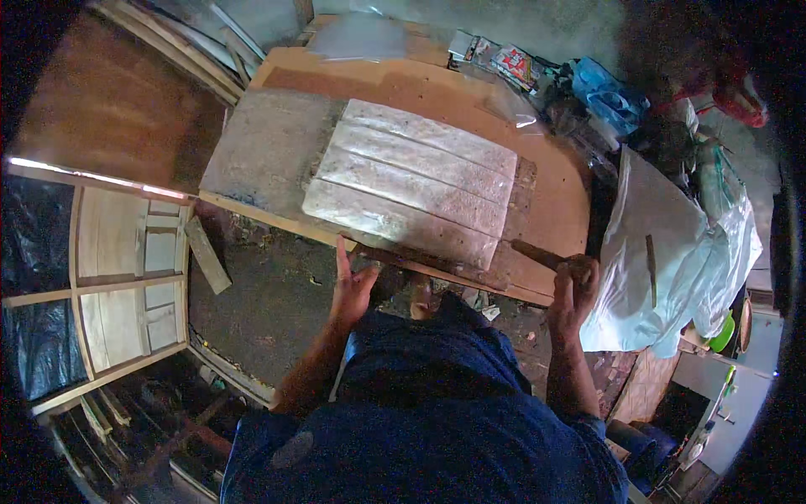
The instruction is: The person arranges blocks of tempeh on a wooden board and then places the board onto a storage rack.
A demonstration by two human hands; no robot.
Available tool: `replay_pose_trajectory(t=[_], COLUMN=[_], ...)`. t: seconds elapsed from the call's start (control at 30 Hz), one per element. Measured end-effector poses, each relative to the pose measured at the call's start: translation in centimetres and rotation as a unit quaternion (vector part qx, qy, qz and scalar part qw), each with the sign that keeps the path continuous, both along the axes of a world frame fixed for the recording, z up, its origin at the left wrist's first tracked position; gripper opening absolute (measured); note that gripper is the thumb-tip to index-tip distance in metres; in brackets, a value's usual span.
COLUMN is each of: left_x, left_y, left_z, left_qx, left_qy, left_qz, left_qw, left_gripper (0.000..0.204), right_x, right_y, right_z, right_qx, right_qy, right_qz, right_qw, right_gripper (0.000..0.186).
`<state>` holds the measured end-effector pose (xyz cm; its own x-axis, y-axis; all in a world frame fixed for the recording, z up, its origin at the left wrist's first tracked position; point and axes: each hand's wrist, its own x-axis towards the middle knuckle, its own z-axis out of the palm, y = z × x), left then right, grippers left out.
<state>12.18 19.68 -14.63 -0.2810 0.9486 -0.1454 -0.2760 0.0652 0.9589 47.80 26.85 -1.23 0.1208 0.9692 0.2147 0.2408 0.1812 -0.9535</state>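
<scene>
A wide, whitish slab (411, 178) with a mottled top lies on a worn board (269, 139) on the table. Several long grooves cross it from left to right, parting it into strips. In my right hand (574, 290) is a knife (537, 253), its dark blade pointing left toward the slab's near right corner. Whether the tip touches the slab I cannot tell. My left hand (353, 286) is by the table's front edge, just below the slab, holding nothing. Its index finger points forward and the thumb stands apart.
The brown tabletop (558, 181) reaches past the board. Clear plastic sheets (357, 38) lie at the back, with packets (512, 65) and a blue plastic bag (606, 94) at the back right. White sheeting (655, 260) hangs at right. A wooden plank (207, 254) leans near a frame at left.
</scene>
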Motion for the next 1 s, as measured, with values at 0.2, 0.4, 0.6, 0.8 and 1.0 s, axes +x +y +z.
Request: replay_pose_trajectory(t=[0.2,0.4,0.6,0.8,1.0], left_x=[-0.7,-0.9,-1.3,-2.2,-3.2], left_y=[-0.3,-0.4,-1.1,-1.5,-1.4], left_z=[-0.9,-0.9,0.8,0.5,-4.2], left_qx=[0.005,0.035,-0.028,-0.052,0.052], left_qy=[0.133,-0.001,0.118,0.143,0.047], left_qz=[-0.024,-0.003,0.009,0.018,0.036], left_qw=[0.991,0.999,0.993,0.988,0.997], left_gripper=[0.091,0.092,0.094,0.096,0.094], right_x=[-1.9,-7.0,-9.9,-13.8,-17.7], right_y=[1.0,1.4,2.4,3.6,4.3], right_z=[1.8,4.0,3.2,4.5,2.6], right_qx=[0.099,0.053,0.058,0.128,0.149], right_qy=[-0.029,-0.12,-0.156,-0.2,-0.115], right_qz=[-0.01,0.086,0.141,0.199,0.224], right_qw=[0.995,0.988,0.976,0.951,0.956], right_gripper=[0.016,0.019,0.022,0.024,0.02])
